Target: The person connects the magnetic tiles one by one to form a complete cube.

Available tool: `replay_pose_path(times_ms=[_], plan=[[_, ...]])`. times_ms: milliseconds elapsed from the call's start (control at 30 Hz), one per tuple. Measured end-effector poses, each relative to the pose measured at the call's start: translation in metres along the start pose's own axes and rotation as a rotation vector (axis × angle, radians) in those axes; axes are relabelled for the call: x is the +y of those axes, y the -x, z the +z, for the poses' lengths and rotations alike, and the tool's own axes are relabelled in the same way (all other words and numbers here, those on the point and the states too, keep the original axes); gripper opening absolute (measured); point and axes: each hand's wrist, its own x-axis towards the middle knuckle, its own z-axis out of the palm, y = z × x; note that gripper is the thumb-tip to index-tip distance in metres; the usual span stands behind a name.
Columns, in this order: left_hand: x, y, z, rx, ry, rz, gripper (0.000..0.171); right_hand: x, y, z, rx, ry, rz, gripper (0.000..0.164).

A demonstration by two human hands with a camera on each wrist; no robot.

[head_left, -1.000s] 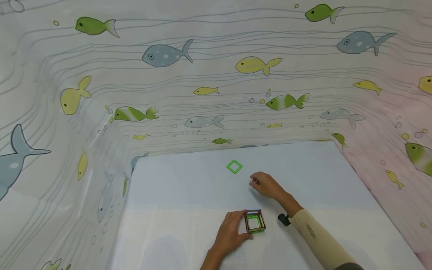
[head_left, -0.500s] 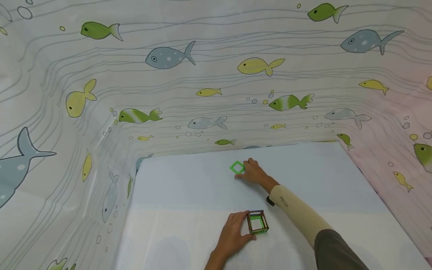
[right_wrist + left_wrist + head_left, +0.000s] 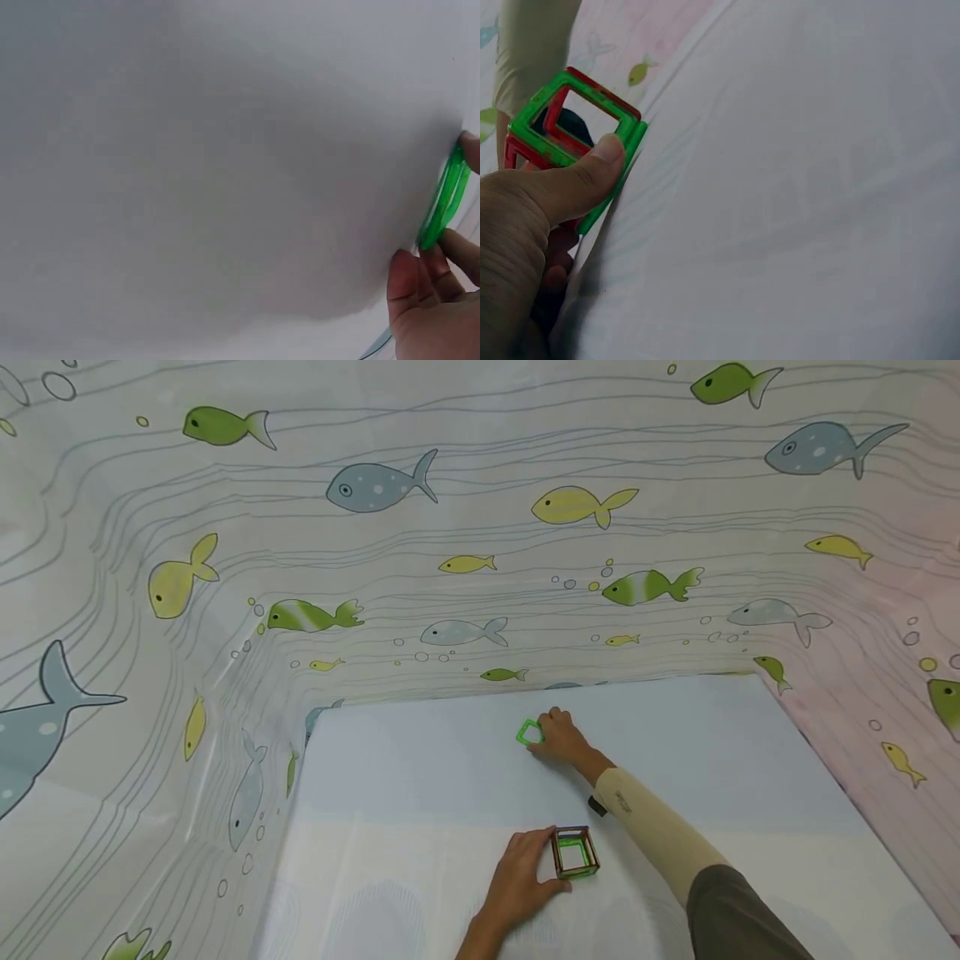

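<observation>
My left hand [image 3: 517, 878] grips an open-frame cube of red and green magnetic tiles [image 3: 557, 853], fingers at its far left side and thumb at the near side. In the left wrist view the thumb [image 3: 592, 169] lies across a green-edged face of the cube, which sits on the white surface; the other fingers are mostly hidden. Farther off, my right hand [image 3: 564, 741] pinches a single green square tile frame [image 3: 523, 727] by its right side. The right wrist view has this green tile [image 3: 448, 196] edge-on between thumb and fingers, close to the surface.
Both hands work over a white-covered table [image 3: 405, 768]. Its back edge meets a wall covering [image 3: 465, 602] printed with fish and wavy lines, which continues down the left and right sides. A small black device [image 3: 597, 806] is strapped at the right wrist.
My right hand has reached forward and left to the green square tile, taken hold of it and turned it slightly. The left hand stays at the cube; the head view has shifted a little.
</observation>
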Motion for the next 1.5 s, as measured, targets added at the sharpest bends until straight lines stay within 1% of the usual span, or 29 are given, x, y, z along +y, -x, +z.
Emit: replay_pose_path(times_ms=[100, 233, 400, 500, 600, 767, 867, 1000, 1100, 1167, 1267, 1500], plan=[[0.0, 0.0, 0.001, 0.016, -0.014, 0.027, 0.087, 0.007, 0.005, -0.001, -0.01, 0.002, -0.026, 0.061], [-0.002, -0.001, 0.0, 0.031, -0.036, 0.063, 0.088, 0.015, 0.018, -0.009, -0.032, -0.031, -0.046, 0.064], [-0.005, -0.002, -0.003, 0.022, -0.036, 0.059, 0.089, 0.021, 0.034, -0.024, -0.018, -0.12, -0.075, 0.061], [-0.006, -0.001, -0.003, 0.02, -0.03, 0.063, 0.089, 0.025, 0.047, -0.034, 0.001, -0.171, -0.115, 0.059], [-0.005, -0.001, -0.004, 0.021, -0.033, 0.059, 0.09, 0.027, 0.065, -0.044, 0.008, -0.182, -0.161, 0.057], [-0.003, -0.002, -0.006, -0.004, -0.031, 0.018, 0.089, 0.025, 0.101, -0.059, 0.013, -0.192, -0.235, 0.054], [-0.004, -0.004, -0.007, -0.017, -0.029, 0.007, 0.089, 0.023, 0.124, -0.065, 0.017, -0.185, -0.29, 0.052], [-0.007, -0.004, -0.006, -0.015, -0.034, 0.009, 0.09, 0.02, 0.149, -0.065, 0.022, -0.156, -0.383, 0.052], [-0.007, -0.003, -0.004, -0.019, -0.025, 0.021, 0.092, 0.019, 0.166, -0.06, 0.035, -0.127, -0.416, 0.051], [-0.006, -0.002, -0.003, -0.023, -0.014, 0.035, 0.092, 0.02, 0.176, -0.057, 0.039, -0.114, -0.424, 0.051], [-0.004, -0.001, -0.002, -0.029, -0.004, 0.037, 0.092, 0.021, 0.188, -0.051, 0.034, -0.099, -0.432, 0.052], [0.0, -0.001, -0.002, -0.03, 0.013, 0.01, 0.089, 0.022, 0.203, -0.045, -0.001, -0.119, -0.447, 0.056]])
